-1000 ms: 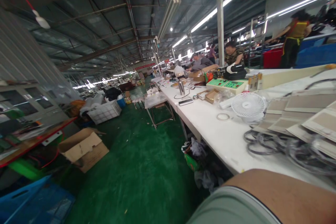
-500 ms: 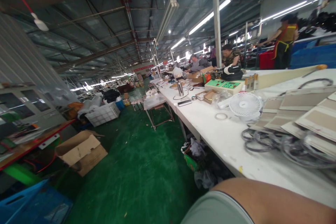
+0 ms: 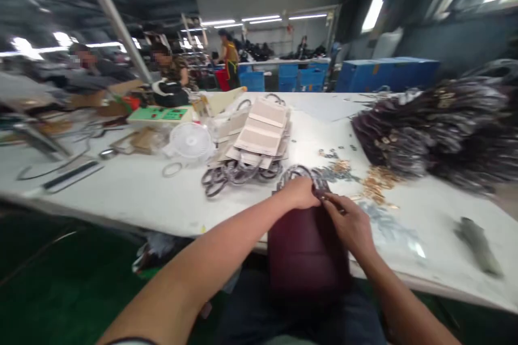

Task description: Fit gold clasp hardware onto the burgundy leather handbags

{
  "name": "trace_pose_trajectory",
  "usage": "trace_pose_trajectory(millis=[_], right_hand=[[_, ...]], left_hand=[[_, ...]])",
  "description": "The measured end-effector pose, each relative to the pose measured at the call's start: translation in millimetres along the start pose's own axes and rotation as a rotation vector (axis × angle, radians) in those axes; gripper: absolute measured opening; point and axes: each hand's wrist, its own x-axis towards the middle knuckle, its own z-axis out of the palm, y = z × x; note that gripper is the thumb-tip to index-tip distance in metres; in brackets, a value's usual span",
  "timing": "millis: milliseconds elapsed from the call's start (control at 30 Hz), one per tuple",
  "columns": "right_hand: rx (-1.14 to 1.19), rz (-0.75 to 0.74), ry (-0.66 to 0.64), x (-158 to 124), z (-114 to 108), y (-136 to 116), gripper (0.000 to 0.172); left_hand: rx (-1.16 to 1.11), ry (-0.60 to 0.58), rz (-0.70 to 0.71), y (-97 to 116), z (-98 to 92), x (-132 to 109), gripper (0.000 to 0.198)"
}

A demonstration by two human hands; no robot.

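Observation:
A dark maroon bag (image 3: 308,253) rests against my lap and the table's front edge, its plastic-wrapped handle (image 3: 297,171) lying over the tabletop. At its upper edge my left hand (image 3: 301,192) is closed, gripping the bag with the fingertips hidden. Close beside it, my right hand (image 3: 351,220) pinches a small dark part at the same edge; a tiny shiny spot shows there, too blurred to name. Just beyond the hands lie small gold-coloured metal pieces (image 3: 376,184) and silver-grey ones (image 3: 338,171).
On the white table (image 3: 238,221), beige panels with wrapped handles (image 3: 259,129) are stacked near a white fan (image 3: 190,141). A big heap of wrapped dark pieces (image 3: 441,124) fills the right. A grey object (image 3: 479,245) lies at front right. Several people work beyond.
The view has swung right and down from the aisle to the table in front of me. Both hands and the maroon bag now show; earlier only part of an arm did.

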Motion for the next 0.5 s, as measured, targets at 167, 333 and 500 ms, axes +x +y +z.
trace_pose_trajectory(millis=[167,333,500], right_hand=[[0.054,0.146,-0.008,-5.5,-28.1,6.3,0.023],[0.107,0.235,0.05,-14.0,-34.6,-4.6,0.023],[0.002,0.128,0.118,-21.0,-36.5,-4.5,0.022]], left_hand=[[-0.031,-0.053,0.151,-0.3,-2.2,21.2,0.022],[-0.086,-0.082,0.187,-4.0,-2.2,18.9,0.013],[-0.12,-0.102,0.227,3.1,3.0,20.7,0.01]])
